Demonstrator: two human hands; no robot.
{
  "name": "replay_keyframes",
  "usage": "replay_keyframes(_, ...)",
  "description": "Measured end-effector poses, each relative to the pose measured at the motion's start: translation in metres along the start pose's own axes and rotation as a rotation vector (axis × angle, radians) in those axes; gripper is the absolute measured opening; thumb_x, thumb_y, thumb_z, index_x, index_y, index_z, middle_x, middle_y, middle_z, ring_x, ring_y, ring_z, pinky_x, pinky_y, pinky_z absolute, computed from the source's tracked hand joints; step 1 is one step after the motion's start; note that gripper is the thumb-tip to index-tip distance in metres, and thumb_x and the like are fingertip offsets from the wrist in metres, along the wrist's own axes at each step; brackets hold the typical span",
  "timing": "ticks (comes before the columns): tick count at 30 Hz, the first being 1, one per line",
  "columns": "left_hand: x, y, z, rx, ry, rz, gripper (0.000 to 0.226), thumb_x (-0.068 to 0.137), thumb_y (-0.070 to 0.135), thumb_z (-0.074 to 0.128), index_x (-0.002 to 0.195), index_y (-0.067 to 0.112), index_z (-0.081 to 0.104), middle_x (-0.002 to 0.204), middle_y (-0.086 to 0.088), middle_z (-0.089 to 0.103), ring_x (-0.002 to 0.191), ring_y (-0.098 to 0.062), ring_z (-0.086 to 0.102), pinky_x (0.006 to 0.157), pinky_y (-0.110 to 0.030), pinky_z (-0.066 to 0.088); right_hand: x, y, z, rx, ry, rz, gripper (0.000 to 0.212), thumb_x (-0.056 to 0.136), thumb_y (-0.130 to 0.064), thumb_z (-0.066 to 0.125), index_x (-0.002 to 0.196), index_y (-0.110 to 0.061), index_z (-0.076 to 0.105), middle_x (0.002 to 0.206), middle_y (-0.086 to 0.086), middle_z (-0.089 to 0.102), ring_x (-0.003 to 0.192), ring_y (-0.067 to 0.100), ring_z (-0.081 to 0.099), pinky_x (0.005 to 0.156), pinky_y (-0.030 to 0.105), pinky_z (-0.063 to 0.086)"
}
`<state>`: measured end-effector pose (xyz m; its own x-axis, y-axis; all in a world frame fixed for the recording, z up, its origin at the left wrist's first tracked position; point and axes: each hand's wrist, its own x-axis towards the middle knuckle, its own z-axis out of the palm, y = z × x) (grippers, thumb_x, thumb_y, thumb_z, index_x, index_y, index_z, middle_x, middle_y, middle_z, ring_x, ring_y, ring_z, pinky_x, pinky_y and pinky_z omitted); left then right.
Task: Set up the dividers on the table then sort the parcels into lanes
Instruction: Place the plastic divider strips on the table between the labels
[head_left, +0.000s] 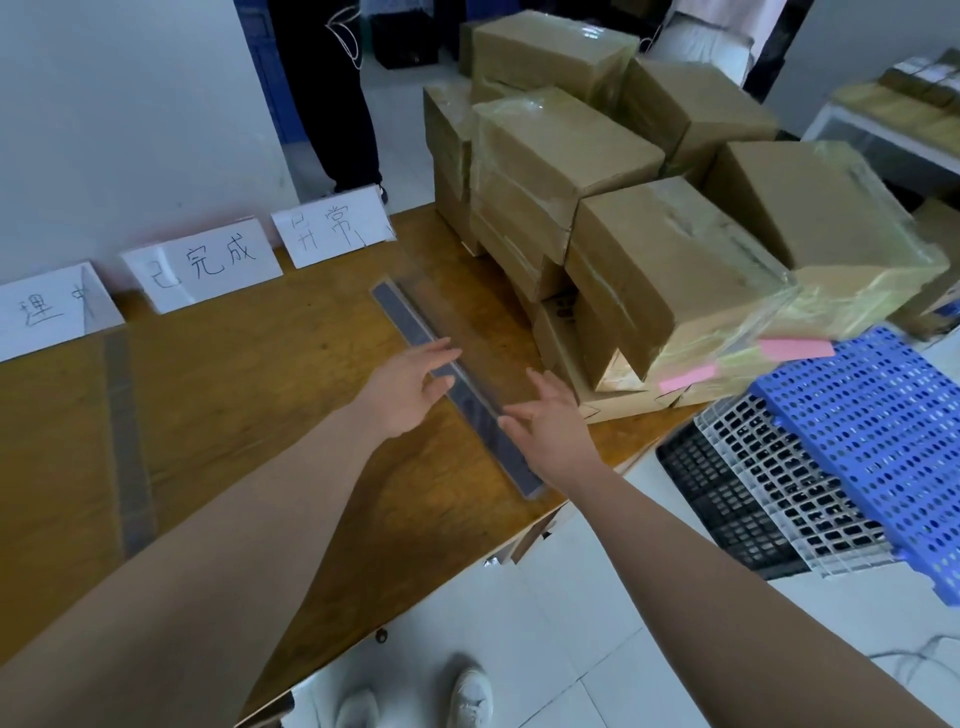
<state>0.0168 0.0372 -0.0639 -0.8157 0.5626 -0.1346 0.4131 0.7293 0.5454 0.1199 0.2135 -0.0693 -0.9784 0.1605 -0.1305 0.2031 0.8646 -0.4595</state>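
A clear plastic divider (410, 325) with a dark base strip stands on the wooden table (249, 395), running from mid-table to the near edge. My left hand (410, 387) is on its left side and my right hand (550, 426) on its right, fingers spread, at or just off its clear wall; whether they touch it I cannot tell. Another divider (127, 441) stands further left. Taped brown parcels (670, 270) are stacked at the table's right end, some with pink labels (688, 376).
Three white folded paper signs (202, 262) with handwriting stand along the table's far edge by the wall. Blue, white and black perforated plastic crates (852, 447) lie to the right. A person in dark trousers (332, 104) stands behind the table.
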Motion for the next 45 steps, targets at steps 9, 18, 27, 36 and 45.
replay_keyframes(9, -0.041, -0.012, -0.032, -0.172, 0.288, -0.226, 0.044, 0.103, 0.029, 0.046, 0.146, 0.021, 0.043, 0.152, 0.000, 0.043, 0.140, -0.018, 0.037, 0.115, -0.032, 0.026, -0.003, -0.028, -0.003, 0.160, 0.125, 0.001, 0.031, 0.100, -0.024, 0.046, 0.090, -0.014, 0.073, 0.153, -0.006, 0.036, 0.134, 0.008, 0.042, 0.104, 0.019, 0.023)
replay_keyframes(18, -0.109, -0.082, -0.064, -0.157, 0.611, -0.541, 0.048, 0.100, 0.028, 0.052, 0.147, 0.021, 0.042, 0.147, -0.002, 0.050, 0.136, -0.023, 0.044, 0.115, -0.041, 0.034, 0.000, -0.087, 0.042, 0.186, 0.137, -0.052, 0.035, 0.101, -0.020, 0.043, 0.069, -0.014, 0.055, 0.067, -0.001, 0.056, 0.062, 0.009, 0.053, 0.056, 0.027, 0.044)
replay_keyframes(27, -0.170, -0.148, -0.077, -0.105, 0.623, -0.764, 0.051, 0.101, 0.030, 0.049, 0.150, 0.022, 0.036, 0.152, -0.002, 0.043, 0.140, -0.025, 0.039, 0.115, -0.049, 0.031, 0.004, -0.152, 0.065, 0.139, 0.123, 0.032, 0.032, 0.103, -0.018, 0.039, 0.115, -0.002, 0.064, 0.103, 0.010, 0.069, 0.092, 0.024, 0.065, 0.080, 0.032, 0.052)
replay_keyframes(36, -0.177, -0.174, -0.078, -0.245, 0.577, -0.817, 0.058, 0.103, 0.027, 0.047, 0.155, 0.019, 0.025, 0.158, -0.002, 0.034, 0.144, -0.024, 0.033, 0.114, -0.042, 0.031, 0.012, -0.174, 0.078, 0.130, 0.140, 0.059, 0.033, 0.104, -0.020, 0.036, 0.115, -0.001, 0.061, 0.107, 0.012, 0.067, 0.096, 0.025, 0.063, 0.079, 0.031, 0.048)
replay_keyframes(45, -0.177, -0.181, -0.077, -0.328, 0.595, -0.837, 0.055, 0.104, 0.022, 0.044, 0.155, 0.018, 0.023, 0.159, -0.004, 0.031, 0.145, -0.024, 0.030, 0.116, -0.039, 0.028, 0.021, -0.169, 0.090, 0.138, 0.150, 0.085, 0.032, 0.104, -0.021, 0.037, 0.118, -0.003, 0.060, 0.090, 0.006, 0.063, 0.074, 0.016, 0.054, 0.070, 0.030, 0.049)
